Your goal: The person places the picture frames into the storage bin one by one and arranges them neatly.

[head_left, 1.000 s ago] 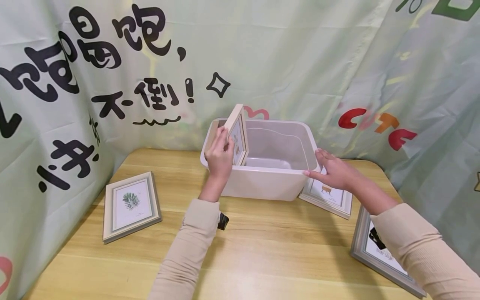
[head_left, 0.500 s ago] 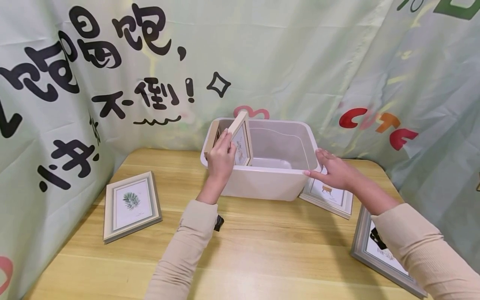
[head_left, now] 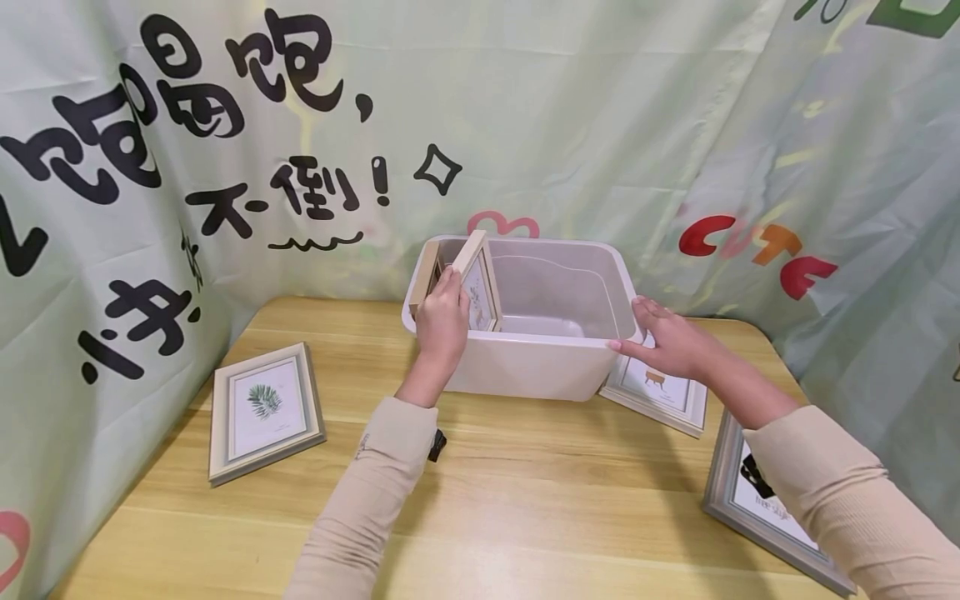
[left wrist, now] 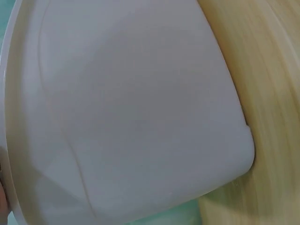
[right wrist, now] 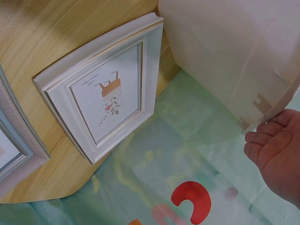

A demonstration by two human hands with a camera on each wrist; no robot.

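My left hand [head_left: 442, 321] holds a light wood picture frame [head_left: 480, 283], which stands tilted on edge inside a pale grey plastic bin [head_left: 525, 367]. Another wooden-edged frame [head_left: 426, 275] stands at the bin's left end, partly hidden by that hand. My right hand [head_left: 671, 337] grips the bin's right front corner, thumb on the front rim and fingers on the side rim. In the right wrist view, the fingers of this hand [right wrist: 281, 150] bend against the rim's outside. The left wrist view is filled mostly by the bin's outer wall [left wrist: 140, 103].
A frame with a green leaf print [head_left: 266, 408] lies on the wooden table [head_left: 510, 500] at left. Right of the bin lies a white frame [right wrist: 108, 93] with a plant-pot print. A grey frame [head_left: 750, 517] lies nearer, partly under the right forearm. A printed curtain [head_left: 585, 117] hangs behind.
My left hand has lowered the held frame deeper into the bin, and its top edge now sits lower. The right hand has stayed on the bin's corner.
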